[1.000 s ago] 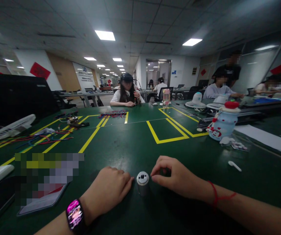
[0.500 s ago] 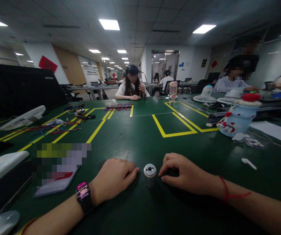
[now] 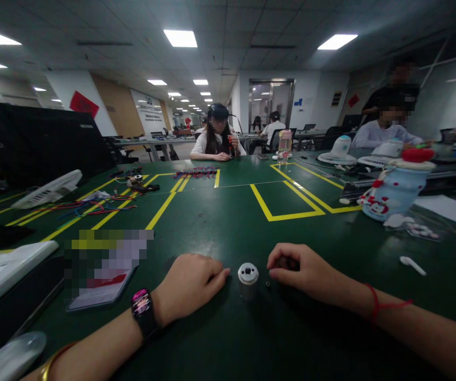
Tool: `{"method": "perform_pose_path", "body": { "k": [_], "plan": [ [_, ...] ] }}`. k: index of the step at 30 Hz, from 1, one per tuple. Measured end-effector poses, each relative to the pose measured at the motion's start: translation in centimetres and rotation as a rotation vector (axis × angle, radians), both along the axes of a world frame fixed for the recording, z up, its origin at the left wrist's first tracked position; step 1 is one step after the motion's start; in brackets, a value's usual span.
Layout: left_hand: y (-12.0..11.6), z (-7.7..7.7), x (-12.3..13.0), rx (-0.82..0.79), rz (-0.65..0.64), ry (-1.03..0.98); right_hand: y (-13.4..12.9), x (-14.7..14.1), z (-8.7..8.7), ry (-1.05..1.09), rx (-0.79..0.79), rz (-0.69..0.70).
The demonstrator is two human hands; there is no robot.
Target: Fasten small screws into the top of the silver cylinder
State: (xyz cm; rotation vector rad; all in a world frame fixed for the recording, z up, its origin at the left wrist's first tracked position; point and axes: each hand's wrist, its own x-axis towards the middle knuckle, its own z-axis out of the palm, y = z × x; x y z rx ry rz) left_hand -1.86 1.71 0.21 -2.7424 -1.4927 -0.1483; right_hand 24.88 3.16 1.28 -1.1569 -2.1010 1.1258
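Observation:
A silvery metal cylinder [image 3: 248,282] stands upright on the green table [image 3: 212,227], with dark holes in its top face. Just left of it rests my left hand [image 3: 192,286], fingers curled and pressed together, with nothing visible in them. My right hand [image 3: 301,270] is on the cylinder's right, its fingers curled with a gap between thumb and index fingertip and nothing seen between them. A tiny ring-like part [image 3: 267,284] lies on the table between the cylinder and my right hand. Neither hand touches the cylinder.
A phone-like flat item [image 3: 105,291] and a white device [image 3: 14,275] lie at left. Coloured wires [image 3: 93,203] are beyond them. At right are a blue bottle [image 3: 397,190], a small bag [image 3: 420,228] and a white earbud [image 3: 412,265]. A person sits across the table.
The view has shifted slightly, moving everything a little to the right. My right hand is a bit farther from the cylinder, and the tiny ring-like part now shows beside it.

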Motion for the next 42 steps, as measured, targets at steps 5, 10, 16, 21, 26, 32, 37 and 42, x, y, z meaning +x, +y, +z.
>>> {"method": "perform_pose_path", "body": {
  "k": [5,10,16,21,26,32,37,42],
  "plan": [
    [0.0,-0.1,-0.1,-0.004,0.002,-0.013,1.5,0.2,-0.7,0.376,-0.125,-0.320],
    [0.0,0.0,-0.1,-0.012,-0.003,-0.024,1.4,0.8,0.0,0.177,-0.035,-0.124],
    [-0.2,0.1,0.0,-0.014,0.011,-0.032,0.2,0.3,0.7,-0.129,0.268,0.182],
    [-0.2,0.0,0.2,-0.003,0.040,-0.029,-0.3,-1.4,1.6,0.059,0.377,-0.038],
    [-0.1,0.1,0.4,0.000,0.054,-0.025,-1.7,-3.3,2.6,0.035,0.429,0.052],
    [-0.2,-0.1,0.3,0.001,0.054,-0.027,-2.0,-3.5,2.4,-0.009,0.425,0.039],
    [-0.1,0.0,0.2,0.003,0.044,-0.027,-1.8,-2.6,2.6,0.036,0.399,0.017],
    [-0.1,0.2,0.2,0.005,0.023,-0.028,-0.3,-0.9,0.7,0.189,0.053,-0.181]
  ]
}}
